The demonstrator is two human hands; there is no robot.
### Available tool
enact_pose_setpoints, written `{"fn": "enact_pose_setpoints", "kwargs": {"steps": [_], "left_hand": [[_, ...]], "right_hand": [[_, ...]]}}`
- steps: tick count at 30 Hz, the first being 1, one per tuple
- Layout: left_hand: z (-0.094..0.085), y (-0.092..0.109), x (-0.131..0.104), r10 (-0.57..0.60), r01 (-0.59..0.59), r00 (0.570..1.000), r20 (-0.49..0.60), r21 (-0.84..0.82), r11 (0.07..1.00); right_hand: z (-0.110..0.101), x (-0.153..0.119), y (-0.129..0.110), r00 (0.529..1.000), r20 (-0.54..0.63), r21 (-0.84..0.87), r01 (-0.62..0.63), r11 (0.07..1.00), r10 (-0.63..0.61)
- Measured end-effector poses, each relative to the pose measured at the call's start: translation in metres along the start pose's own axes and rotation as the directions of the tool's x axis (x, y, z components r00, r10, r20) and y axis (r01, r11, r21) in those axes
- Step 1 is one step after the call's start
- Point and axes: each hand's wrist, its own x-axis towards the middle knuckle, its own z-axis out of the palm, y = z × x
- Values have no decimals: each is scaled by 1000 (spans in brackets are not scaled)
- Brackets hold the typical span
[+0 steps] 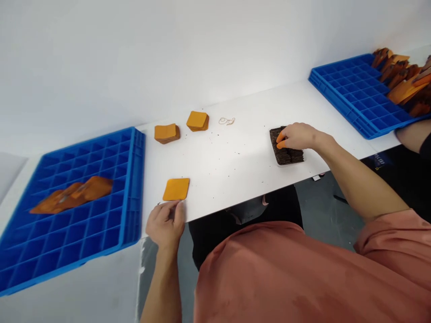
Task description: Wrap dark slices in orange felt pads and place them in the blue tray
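Note:
My right hand (pixel 298 136), with orange covers on its fingertips, is over a shallow light tray packed with thin dark brown pieces (pixel 290 156). Its thumb and finger are closed together on the dark pieces, and which piece they grip is too small to tell. On the left, my left hand (pixel 166 223) rests at the table's front edge with its fingers curled and the thumb close beside them. Whatever is between those fingers is hidden. Just beyond the fingertips, an orange-yellow square with rounded corners (pixel 176 189), looking like leather, lies flat on the table.
Two stacks of similar orange-yellow pieces, the left stack (pixel 167 133) and the right stack (pixel 197 120), stand farther back near thin rubber bands (pixel 226 121). A blue divided crate (pixel 133 197) holds orange pieces. Another blue crate (pixel 357 107) is at right, near another person's arm (pixel 415 137).

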Motion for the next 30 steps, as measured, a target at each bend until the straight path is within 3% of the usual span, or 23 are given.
{"fn": "enact_pose_setpoints", "kwargs": {"steps": [6, 14, 18, 21, 24, 27, 30], "left_hand": [[1, 0, 0, -15, 15, 1000, 3, 38, 999], [1, 0, 0, 5, -5, 1000, 8, 13, 1000], [1, 0, -1, 3, -3, 1000, 4, 7, 1000], [4, -2, -2, 31, -31, 999, -14, 10, 999], [6, -6, -3, 70, -70, 996, -50, 14, 997], [7, -8, -4, 92, -91, 994, -64, 15, 996], [7, -8, -4, 90, -90, 994, -58, 2, 996]], "right_hand": [[-1, 6, -3, 998, 55, 12, 38, 999, -39], [1, 2, 0, 998, -62, 60, -4, 998, 8], [-4, -3, 5, 982, -177, 264, -12, 965, 61], [-8, -8, 15, 944, -257, 563, -27, 826, 206], [-9, -9, 31, 892, -164, 774, -149, 615, 422], [-3, -8, 48, 851, -34, 850, -250, 463, 524], [6, -6, 59, 828, 5, 862, -288, 418, 561]]}}
